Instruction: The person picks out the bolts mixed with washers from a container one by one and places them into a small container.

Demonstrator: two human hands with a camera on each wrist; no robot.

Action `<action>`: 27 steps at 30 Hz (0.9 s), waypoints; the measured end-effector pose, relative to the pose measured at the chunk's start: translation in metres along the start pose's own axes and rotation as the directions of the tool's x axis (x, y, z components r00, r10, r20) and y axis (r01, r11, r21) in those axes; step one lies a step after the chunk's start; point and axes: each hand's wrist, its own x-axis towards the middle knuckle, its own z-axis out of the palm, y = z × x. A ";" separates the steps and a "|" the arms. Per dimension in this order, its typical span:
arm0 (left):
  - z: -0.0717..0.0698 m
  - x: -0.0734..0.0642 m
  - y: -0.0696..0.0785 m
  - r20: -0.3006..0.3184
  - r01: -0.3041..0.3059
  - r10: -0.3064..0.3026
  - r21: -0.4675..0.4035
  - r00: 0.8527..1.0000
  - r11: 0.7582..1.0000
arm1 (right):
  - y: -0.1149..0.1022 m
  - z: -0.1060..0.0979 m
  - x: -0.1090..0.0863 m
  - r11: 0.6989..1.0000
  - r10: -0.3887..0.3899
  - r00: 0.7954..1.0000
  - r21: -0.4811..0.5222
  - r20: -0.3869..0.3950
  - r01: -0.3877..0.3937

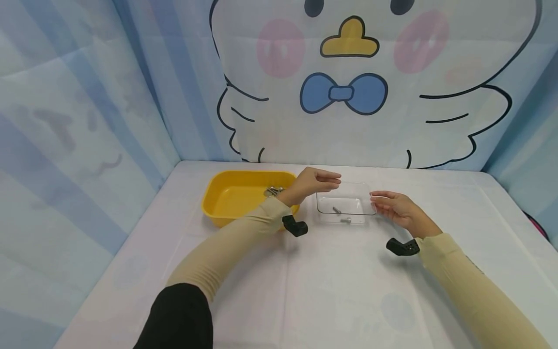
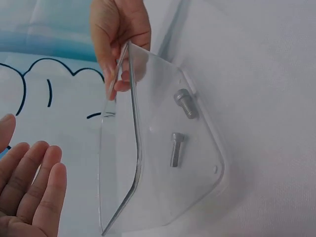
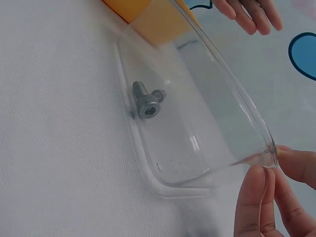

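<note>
A clear plastic box [image 1: 352, 205] sits on the white table with two silver hex-socket bolts inside, one thicker bolt [image 3: 148, 105] and one slimmer bolt [image 2: 176, 149]. My right hand [image 1: 397, 209] pinches the box's rim at its right corner, thumb on one side and fingers on the other. Over at the box's left side, my left hand [image 1: 313, 183] hovers with its fingers extended and holds nothing. In the left wrist view, that left hand [image 2: 34, 190] is apart from the rim, palm showing.
To the left of the box stands a yellow plastic basin [image 1: 231, 196], with several metal bolts [image 1: 274, 190] at its right side, partly behind my left wrist. A printed cloth curtain [image 1: 340, 131] hangs along the table's back edge, with more cloth at both sides.
</note>
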 end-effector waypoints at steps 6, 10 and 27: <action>-0.018 -0.010 0.003 0.024 -0.030 0.029 0.028 0.999 0.999 | 0.001 0.000 -0.002 1.000 -0.002 1.000 0.021 0.023 0.001; -0.033 -0.017 0.004 0.018 -0.022 0.021 0.053 1.000 0.998 | 0.002 -0.002 -0.004 0.999 0.002 0.999 0.038 0.046 -0.004; -0.100 -0.033 0.006 0.041 -0.002 -0.010 0.286 0.999 0.958 | 0.001 -0.004 -0.003 0.999 0.010 0.998 0.044 0.061 -0.013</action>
